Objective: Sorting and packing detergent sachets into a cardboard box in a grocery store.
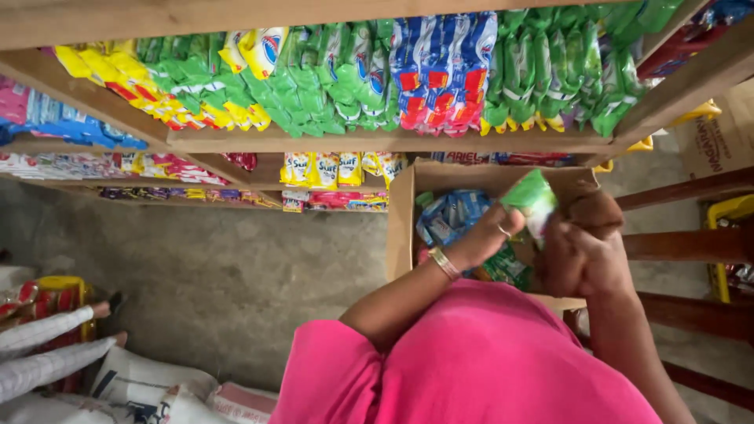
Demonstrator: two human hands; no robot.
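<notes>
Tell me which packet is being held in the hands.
The small green packet, pinched between left hand and right hand above the cardboard box; others sit shelved or boxed.

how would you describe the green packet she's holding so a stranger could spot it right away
Find the open cardboard box below the wooden shelves of sachets. Just above it, both hands meet: the left hand and right hand pinch a small bright green packet. Unlike the shelved green packs, it is single and lifted.

Single head-worn view, looking steeply down from above; close over pink shoulder (471,353) and open cardboard box (404,212); stocked wooden shelves (377,140) ahead, concrete floor (212,267) further below.
</notes>
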